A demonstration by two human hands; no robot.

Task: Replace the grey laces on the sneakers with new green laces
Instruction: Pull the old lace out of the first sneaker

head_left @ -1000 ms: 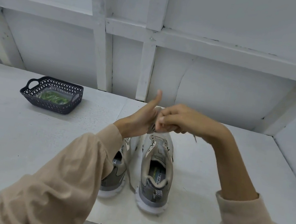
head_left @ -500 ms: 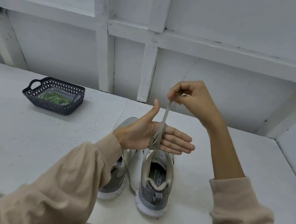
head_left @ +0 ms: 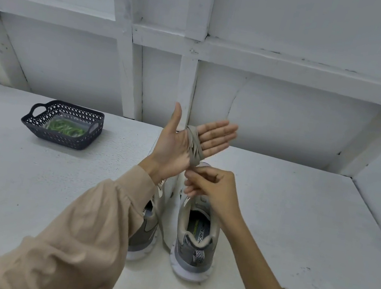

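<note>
L hand (head_left: 175,147) is flat above the sneakers (head_left: 195,235), fingers straight, w/ the grey lace (head_left: 194,143) wound round the base of them. R hand (head_left: 215,188), just under it, pinches the lace's loose end. Green laces (head_left: 66,127) sit in a basket (head_left: 60,140), well left of the sneakers.

A white counter (head_left: 29,181) runs along a white panelled wall (head_left: 289,115) framed with painted posts (head_left: 186,81) and a rail (head_left: 296,68). The light is soft and even.

Grey lace (head_left: 194,145) coiled; sneaker (head_left: 192,249) seemingly laceless.
</note>
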